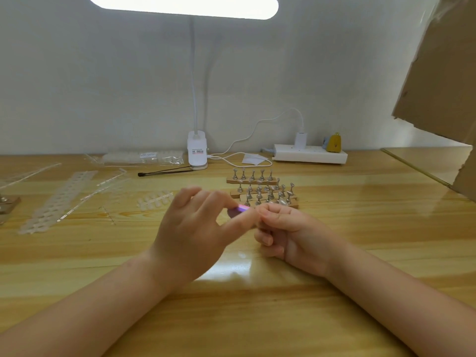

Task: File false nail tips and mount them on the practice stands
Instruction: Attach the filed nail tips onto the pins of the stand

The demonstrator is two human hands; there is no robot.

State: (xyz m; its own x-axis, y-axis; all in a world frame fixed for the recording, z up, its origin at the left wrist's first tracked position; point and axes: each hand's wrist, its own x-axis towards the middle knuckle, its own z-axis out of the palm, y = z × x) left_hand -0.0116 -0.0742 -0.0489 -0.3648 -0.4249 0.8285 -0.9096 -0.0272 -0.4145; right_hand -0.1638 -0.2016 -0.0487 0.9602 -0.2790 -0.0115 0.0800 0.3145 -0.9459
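A small purple nail file [238, 210] with a bright pink edge sits blurred just in front of the practice stands [262, 189], pinched between thumb and fingers. The stands are rows of small silver pegs upright on low wooden bases, one row behind the others. A pale nail tip [282, 203] sits on a peg at the front right of the stands. Loose translucent nail tips [154, 200] lie well left of the stands.

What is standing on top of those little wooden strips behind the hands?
Small silver metal holders stand upright in rows on the wooden strips. One front holder seems to carry a pale nail tip. The right hand covers part of the nearest strip.
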